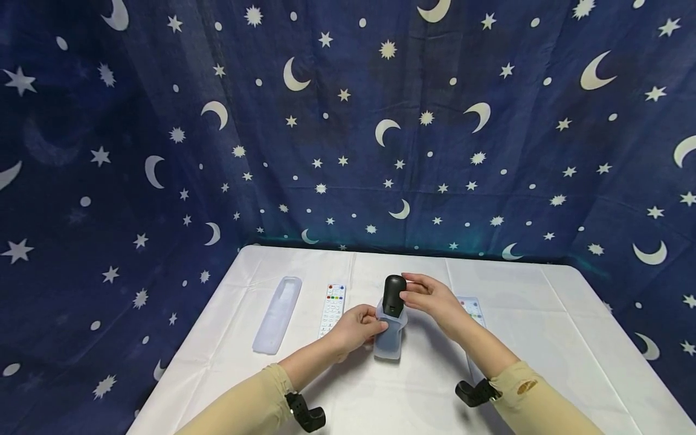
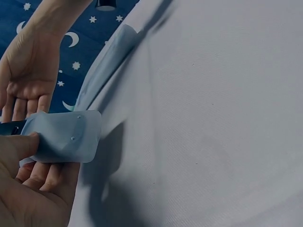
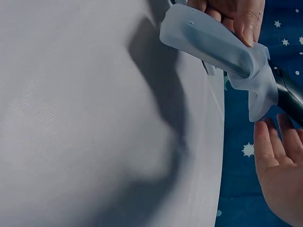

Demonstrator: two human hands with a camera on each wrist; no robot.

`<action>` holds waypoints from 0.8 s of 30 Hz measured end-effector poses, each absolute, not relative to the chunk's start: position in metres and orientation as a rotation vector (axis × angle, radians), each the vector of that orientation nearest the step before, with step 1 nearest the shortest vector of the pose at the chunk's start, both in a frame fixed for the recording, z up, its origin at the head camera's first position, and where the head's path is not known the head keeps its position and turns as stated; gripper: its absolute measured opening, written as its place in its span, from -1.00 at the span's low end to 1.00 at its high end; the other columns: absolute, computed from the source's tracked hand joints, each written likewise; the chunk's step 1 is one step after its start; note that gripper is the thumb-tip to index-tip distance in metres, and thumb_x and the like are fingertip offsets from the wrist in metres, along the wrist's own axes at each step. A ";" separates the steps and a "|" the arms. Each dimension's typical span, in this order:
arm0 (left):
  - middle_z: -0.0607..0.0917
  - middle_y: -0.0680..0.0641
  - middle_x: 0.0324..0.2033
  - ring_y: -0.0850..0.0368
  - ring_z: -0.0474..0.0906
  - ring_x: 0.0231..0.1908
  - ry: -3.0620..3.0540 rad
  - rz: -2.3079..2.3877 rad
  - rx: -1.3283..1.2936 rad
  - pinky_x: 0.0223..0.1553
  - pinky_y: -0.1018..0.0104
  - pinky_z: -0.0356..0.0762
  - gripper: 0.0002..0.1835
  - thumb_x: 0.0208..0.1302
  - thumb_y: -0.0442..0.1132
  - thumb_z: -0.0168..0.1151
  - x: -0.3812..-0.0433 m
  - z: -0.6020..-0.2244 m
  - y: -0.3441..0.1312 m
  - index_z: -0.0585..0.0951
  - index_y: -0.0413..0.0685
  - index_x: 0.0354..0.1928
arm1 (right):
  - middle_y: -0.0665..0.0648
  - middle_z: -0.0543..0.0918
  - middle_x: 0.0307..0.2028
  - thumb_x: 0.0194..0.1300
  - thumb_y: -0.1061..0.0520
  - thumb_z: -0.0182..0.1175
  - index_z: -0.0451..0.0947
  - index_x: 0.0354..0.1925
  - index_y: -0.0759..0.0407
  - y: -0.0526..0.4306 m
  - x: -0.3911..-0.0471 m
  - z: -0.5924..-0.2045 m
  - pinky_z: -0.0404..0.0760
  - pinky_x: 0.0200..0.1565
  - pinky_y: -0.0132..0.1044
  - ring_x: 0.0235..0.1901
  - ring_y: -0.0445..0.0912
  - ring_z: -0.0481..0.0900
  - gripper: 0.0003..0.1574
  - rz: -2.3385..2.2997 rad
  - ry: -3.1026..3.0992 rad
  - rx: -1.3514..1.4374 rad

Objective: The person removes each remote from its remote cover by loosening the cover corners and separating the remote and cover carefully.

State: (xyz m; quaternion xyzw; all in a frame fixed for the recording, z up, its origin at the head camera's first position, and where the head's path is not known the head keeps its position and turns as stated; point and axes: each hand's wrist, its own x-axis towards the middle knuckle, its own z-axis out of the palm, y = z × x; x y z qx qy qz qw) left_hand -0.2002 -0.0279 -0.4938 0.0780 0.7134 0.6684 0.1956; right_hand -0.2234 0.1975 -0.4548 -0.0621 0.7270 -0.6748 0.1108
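My left hand [image 1: 356, 329] pinches a translucent silicone cover [image 1: 388, 344] between thumb and fingers, above the table. A black remote control [image 1: 394, 293] sits partly inside it, its rounded end sticking out at the top. In the right wrist view, the cover's mouth [image 3: 262, 90] is folded back and bunched around the remote. My right hand [image 1: 435, 300] is at the bare end of the remote, fingers extended, fingertips right at its side. The left wrist view shows the cover's closed end [image 2: 87, 137] beyond my left thumb.
Left on the white table [image 1: 228, 338] lies another translucent cover [image 1: 277, 314]. Beside my left hand is a white remote [image 1: 333, 308] with coloured buttons. Another remote in a cover [image 1: 472, 307] lies partly under my right forearm. A star-patterned curtain [image 1: 348, 151] hangs behind.
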 end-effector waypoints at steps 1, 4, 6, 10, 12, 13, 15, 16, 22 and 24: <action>0.69 -0.01 -0.39 0.17 0.59 -0.34 1.996 1.874 0.219 -0.33 0.33 0.56 -0.73 0.37 -0.30 0.34 -0.200 -0.493 -0.028 0.53 -0.28 -0.01 | 0.35 0.52 0.28 0.35 0.12 0.38 0.26 0.48 0.28 0.197 -0.224 -0.455 0.59 0.19 -0.13 0.19 0.01 0.58 -0.14 -1.978 2.133 -0.194; 0.69 -0.02 -0.38 0.16 0.61 -0.32 1.991 1.878 0.219 -0.32 0.31 0.59 -0.73 0.37 -0.30 0.34 -0.200 -0.493 -0.027 0.52 -0.28 -0.02 | 0.36 0.57 0.23 0.34 0.13 0.39 0.30 0.46 0.28 0.195 -0.227 -0.455 0.60 0.17 -0.13 0.14 0.00 0.62 -0.16 -1.972 2.135 -0.209; 0.70 -0.03 -0.38 0.15 0.62 -0.31 1.988 1.881 0.213 -0.32 0.30 0.59 -0.73 0.36 -0.30 0.35 -0.200 -0.493 -0.027 0.52 -0.27 -0.02 | 0.37 0.58 0.22 0.33 0.15 0.38 0.31 0.45 0.30 0.195 -0.228 -0.455 0.60 0.16 -0.13 0.13 0.02 0.62 -0.18 -1.969 2.134 -0.221; 0.70 -0.04 -0.36 0.14 0.64 -0.29 1.991 1.877 0.195 -0.29 0.27 0.62 -0.72 0.36 -0.30 0.36 -0.201 -0.494 -0.027 0.52 -0.26 -0.01 | 0.38 0.59 0.20 0.34 0.18 0.37 0.34 0.42 0.32 0.193 -0.229 -0.454 0.62 0.14 -0.12 0.10 0.02 0.64 -0.22 -1.967 2.136 -0.220; 0.71 -0.04 -0.35 0.12 0.66 -0.28 1.992 1.875 0.187 -0.26 0.24 0.65 -0.72 0.36 -0.30 0.36 -0.201 -0.494 -0.027 0.52 -0.25 -0.01 | 0.38 0.59 0.20 0.35 0.18 0.37 0.35 0.42 0.33 0.193 -0.230 -0.454 0.63 0.12 -0.11 0.08 0.02 0.65 -0.23 -1.959 2.140 -0.224; 0.71 -0.05 -0.34 0.11 0.67 -0.27 1.993 1.873 0.183 -0.25 0.22 0.66 -0.72 0.36 -0.30 0.36 -0.201 -0.494 -0.027 0.52 -0.25 -0.01 | 0.38 0.60 0.19 0.35 0.18 0.37 0.35 0.42 0.33 0.192 -0.230 -0.454 0.64 0.11 -0.11 0.07 0.02 0.66 -0.24 -1.958 2.140 -0.223; 0.71 -0.06 -0.33 0.08 0.69 -0.25 1.997 1.873 0.180 -0.23 0.18 0.68 -0.72 0.36 -0.30 0.36 -0.201 -0.494 -0.027 0.52 -0.25 -0.01 | 0.37 0.61 0.17 0.34 0.19 0.37 0.36 0.40 0.34 0.192 -0.231 -0.453 0.65 0.09 -0.10 0.04 0.02 0.67 -0.24 -1.958 2.140 -0.217; 0.71 -0.06 -0.33 0.07 0.70 -0.24 1.998 1.873 0.175 -0.22 0.16 0.69 -0.72 0.36 -0.30 0.36 -0.201 -0.494 -0.028 0.52 -0.25 -0.01 | 0.37 0.62 0.16 0.34 0.19 0.37 0.36 0.40 0.35 0.192 -0.232 -0.453 0.66 0.09 -0.10 0.03 0.02 0.68 -0.25 -1.954 2.142 -0.218; 0.71 -0.08 -0.33 0.04 0.71 -0.23 2.012 1.869 0.158 -0.19 0.11 0.70 -0.70 0.35 -0.28 0.37 -0.203 -0.493 -0.028 0.53 -0.23 0.02 | 0.35 0.67 0.06 0.30 0.18 0.41 0.38 0.36 0.35 0.190 -0.236 -0.454 0.69 0.02 -0.14 -0.06 0.03 0.71 -0.24 -1.918 2.185 -0.183; 0.72 -0.08 -0.33 0.03 0.72 -0.22 2.016 1.868 0.156 -0.19 0.10 0.70 -0.69 0.35 -0.28 0.37 -0.203 -0.493 -0.028 0.53 -0.23 0.03 | 0.34 0.68 0.05 0.29 0.17 0.43 0.39 0.35 0.34 0.188 -0.238 -0.454 0.69 0.01 -0.14 -0.07 0.04 0.71 -0.24 -1.904 2.204 -0.173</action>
